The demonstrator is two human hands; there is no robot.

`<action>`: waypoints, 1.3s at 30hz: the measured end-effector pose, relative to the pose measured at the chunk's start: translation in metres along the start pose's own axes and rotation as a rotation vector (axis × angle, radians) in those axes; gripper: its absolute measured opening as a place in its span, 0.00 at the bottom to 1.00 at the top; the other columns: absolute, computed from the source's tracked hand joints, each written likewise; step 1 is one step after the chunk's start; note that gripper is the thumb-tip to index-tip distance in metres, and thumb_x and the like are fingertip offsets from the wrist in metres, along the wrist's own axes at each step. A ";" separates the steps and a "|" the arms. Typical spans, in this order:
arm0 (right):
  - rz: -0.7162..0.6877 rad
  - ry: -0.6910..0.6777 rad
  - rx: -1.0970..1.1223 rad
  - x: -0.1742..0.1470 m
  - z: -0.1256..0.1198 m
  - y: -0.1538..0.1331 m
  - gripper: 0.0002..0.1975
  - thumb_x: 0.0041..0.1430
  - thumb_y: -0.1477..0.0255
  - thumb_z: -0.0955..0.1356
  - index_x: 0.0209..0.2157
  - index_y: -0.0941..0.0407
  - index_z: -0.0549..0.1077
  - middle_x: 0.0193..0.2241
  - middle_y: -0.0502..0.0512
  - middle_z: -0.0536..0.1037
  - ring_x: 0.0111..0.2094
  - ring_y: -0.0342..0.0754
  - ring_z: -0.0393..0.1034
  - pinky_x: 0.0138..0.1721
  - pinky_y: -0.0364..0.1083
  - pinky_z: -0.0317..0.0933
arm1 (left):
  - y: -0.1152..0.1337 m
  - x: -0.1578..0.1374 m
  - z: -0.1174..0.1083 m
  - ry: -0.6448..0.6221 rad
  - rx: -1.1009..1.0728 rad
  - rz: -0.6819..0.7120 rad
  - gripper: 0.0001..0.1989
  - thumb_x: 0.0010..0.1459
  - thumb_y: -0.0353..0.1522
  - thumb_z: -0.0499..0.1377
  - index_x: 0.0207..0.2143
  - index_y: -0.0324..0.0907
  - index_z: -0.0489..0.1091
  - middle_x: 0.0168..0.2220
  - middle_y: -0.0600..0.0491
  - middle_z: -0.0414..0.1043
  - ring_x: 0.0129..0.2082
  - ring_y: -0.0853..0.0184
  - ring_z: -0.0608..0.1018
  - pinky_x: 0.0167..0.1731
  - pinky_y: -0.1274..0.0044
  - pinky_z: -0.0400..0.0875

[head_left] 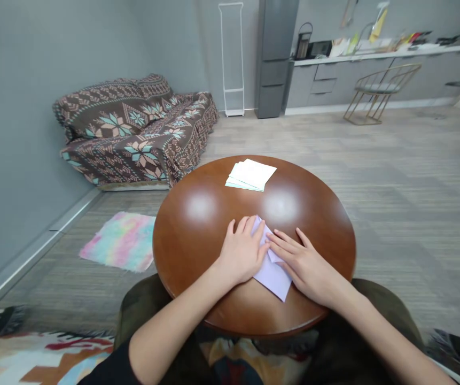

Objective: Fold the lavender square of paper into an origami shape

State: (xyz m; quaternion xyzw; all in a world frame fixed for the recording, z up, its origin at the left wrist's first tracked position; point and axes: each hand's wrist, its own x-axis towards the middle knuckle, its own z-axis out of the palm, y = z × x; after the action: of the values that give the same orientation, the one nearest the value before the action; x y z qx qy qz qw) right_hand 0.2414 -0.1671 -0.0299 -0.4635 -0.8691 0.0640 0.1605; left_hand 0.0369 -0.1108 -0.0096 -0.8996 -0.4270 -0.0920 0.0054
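I have the left hand (241, 254) palm down on the left side of a folded sheet of pale lilac paper (273, 279), its fingers loosely spread. My right hand (306, 267) lies over the sheet's right side, also spread, its fingertips near the left thumb by a folded flap; I cannot tell how firmly either presses. The lilac sheet rests at an angle on the near half of the round, glossy brown wooden desk (187, 248). Well apart from it, toward the far edge, I see overlapping white and pale green sheets (251, 174).
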 end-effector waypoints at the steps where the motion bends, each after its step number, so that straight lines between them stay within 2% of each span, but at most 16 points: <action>1: 0.001 -0.003 0.004 0.000 0.000 0.000 0.26 0.70 0.76 0.59 0.67 0.53 0.62 0.68 0.61 0.62 0.69 0.59 0.54 0.66 0.73 0.44 | 0.000 -0.001 0.002 -0.005 -0.005 0.000 0.28 0.71 0.42 0.43 0.67 0.39 0.59 0.69 0.40 0.57 0.68 0.51 0.60 0.65 0.53 0.54; 5: 0.010 -0.009 0.037 0.001 0.000 0.000 0.25 0.72 0.75 0.58 0.67 0.52 0.63 0.67 0.59 0.64 0.70 0.59 0.54 0.67 0.73 0.43 | -0.003 -0.003 0.009 -0.025 -0.066 -0.010 0.31 0.71 0.43 0.44 0.69 0.36 0.55 0.71 0.38 0.51 0.71 0.50 0.55 0.67 0.52 0.48; 8: 0.039 0.053 0.151 -0.001 -0.001 0.003 0.25 0.73 0.73 0.57 0.68 0.50 0.62 0.67 0.59 0.64 0.69 0.57 0.56 0.67 0.71 0.43 | -0.009 0.000 0.008 0.023 -0.244 -0.073 0.31 0.70 0.42 0.48 0.70 0.36 0.52 0.71 0.37 0.53 0.71 0.50 0.56 0.68 0.53 0.49; 11: 0.105 0.204 0.406 -0.003 -0.008 0.006 0.24 0.74 0.68 0.57 0.67 0.51 0.64 0.68 0.59 0.63 0.68 0.55 0.58 0.68 0.63 0.50 | -0.021 0.006 0.005 0.128 -0.649 -0.193 0.32 0.68 0.41 0.53 0.70 0.42 0.51 0.64 0.39 0.65 0.65 0.53 0.67 0.64 0.57 0.58; 14: 0.203 0.318 0.683 -0.003 -0.016 0.006 0.23 0.73 0.63 0.59 0.63 0.53 0.70 0.63 0.58 0.71 0.63 0.56 0.65 0.65 0.56 0.58 | -0.032 0.013 0.002 0.147 -1.182 -0.258 0.36 0.62 0.38 0.61 0.69 0.43 0.50 0.55 0.40 0.74 0.52 0.58 0.79 0.55 0.64 0.70; 16: 0.337 0.365 0.844 -0.003 -0.019 0.005 0.23 0.71 0.58 0.60 0.58 0.53 0.74 0.54 0.58 0.79 0.53 0.57 0.74 0.55 0.52 0.67 | -0.037 0.014 0.001 0.099 -1.448 -0.301 0.41 0.57 0.37 0.66 0.68 0.44 0.51 0.52 0.42 0.75 0.44 0.62 0.81 0.48 0.68 0.74; 17: 0.423 0.383 0.924 -0.002 -0.020 0.005 0.24 0.70 0.55 0.61 0.55 0.54 0.76 0.48 0.58 0.82 0.46 0.56 0.77 0.47 0.50 0.71 | -0.037 0.015 0.000 0.071 -1.545 -0.315 0.43 0.54 0.37 0.69 0.67 0.44 0.52 0.50 0.43 0.76 0.41 0.62 0.82 0.45 0.70 0.74; 18: 0.510 0.396 1.006 -0.001 -0.021 0.005 0.25 0.68 0.52 0.63 0.51 0.56 0.78 0.40 0.58 0.83 0.38 0.54 0.78 0.37 0.48 0.71 | -0.037 0.014 -0.002 0.045 -1.619 -0.320 0.43 0.53 0.36 0.70 0.66 0.45 0.53 0.48 0.44 0.77 0.40 0.62 0.82 0.44 0.70 0.75; 20: 0.662 0.404 1.160 0.002 -0.022 0.007 0.26 0.62 0.49 0.67 0.43 0.57 0.80 0.29 0.56 0.81 0.25 0.50 0.72 0.24 0.44 0.65 | -0.036 0.014 -0.005 0.005 -1.720 -0.306 0.42 0.51 0.36 0.71 0.65 0.45 0.55 0.44 0.47 0.78 0.39 0.61 0.82 0.42 0.69 0.75; 22: 0.770 0.384 1.272 0.005 -0.023 0.008 0.25 0.57 0.48 0.70 0.39 0.58 0.79 0.25 0.55 0.79 0.22 0.48 0.69 0.21 0.44 0.60 | -0.034 0.013 -0.009 -0.022 -1.785 -0.287 0.40 0.52 0.35 0.72 0.63 0.46 0.58 0.42 0.47 0.78 0.39 0.60 0.82 0.42 0.68 0.75; 24: 0.809 0.341 1.335 0.007 -0.024 0.009 0.24 0.56 0.49 0.71 0.38 0.57 0.79 0.27 0.55 0.80 0.23 0.50 0.71 0.23 0.45 0.62 | -0.032 0.012 -0.012 -0.034 -1.830 -0.276 0.37 0.51 0.34 0.72 0.61 0.46 0.61 0.44 0.47 0.78 0.40 0.60 0.81 0.42 0.69 0.75; 27: 0.742 0.259 1.414 0.009 -0.019 0.010 0.24 0.57 0.49 0.70 0.41 0.56 0.79 0.30 0.57 0.82 0.27 0.53 0.74 0.29 0.48 0.67 | -0.030 0.012 -0.014 -0.010 -1.858 -0.265 0.31 0.52 0.34 0.72 0.57 0.46 0.67 0.45 0.49 0.77 0.40 0.63 0.80 0.42 0.72 0.74; 29: 0.682 0.248 1.465 0.008 -0.015 0.013 0.23 0.59 0.50 0.70 0.42 0.56 0.79 0.32 0.57 0.83 0.29 0.53 0.75 0.32 0.48 0.68 | -0.030 0.012 -0.013 0.039 -1.846 -0.270 0.23 0.53 0.34 0.70 0.51 0.43 0.71 0.43 0.50 0.77 0.38 0.66 0.79 0.39 0.75 0.73; 32: 0.663 0.271 1.469 0.005 -0.012 0.017 0.21 0.60 0.52 0.70 0.42 0.56 0.79 0.31 0.55 0.82 0.28 0.51 0.74 0.30 0.46 0.66 | -0.032 0.012 -0.010 0.134 -1.801 -0.299 0.15 0.55 0.35 0.69 0.43 0.40 0.74 0.39 0.51 0.76 0.35 0.68 0.78 0.38 0.77 0.72; 36: 0.706 0.259 1.400 0.003 -0.019 0.019 0.22 0.58 0.52 0.71 0.38 0.58 0.79 0.27 0.54 0.81 0.23 0.48 0.70 0.23 0.43 0.61 | -0.035 0.012 -0.009 0.183 -1.753 -0.312 0.17 0.54 0.35 0.68 0.46 0.42 0.72 0.35 0.54 0.73 0.31 0.70 0.75 0.35 0.78 0.70; 39: 0.747 0.265 1.390 0.005 -0.025 0.017 0.21 0.56 0.53 0.73 0.35 0.59 0.79 0.24 0.54 0.80 0.21 0.47 0.69 0.21 0.42 0.58 | -0.035 0.010 -0.011 0.190 -1.680 -0.257 0.18 0.56 0.35 0.66 0.49 0.43 0.69 0.31 0.57 0.70 0.28 0.71 0.73 0.33 0.78 0.67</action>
State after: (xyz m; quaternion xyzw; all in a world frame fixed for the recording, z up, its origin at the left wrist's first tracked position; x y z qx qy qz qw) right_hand 0.2606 -0.1547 -0.0094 -0.5216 -0.3914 0.5849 0.4823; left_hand 0.0144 -0.0816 0.0008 -0.5382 -0.3134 -0.4529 -0.6380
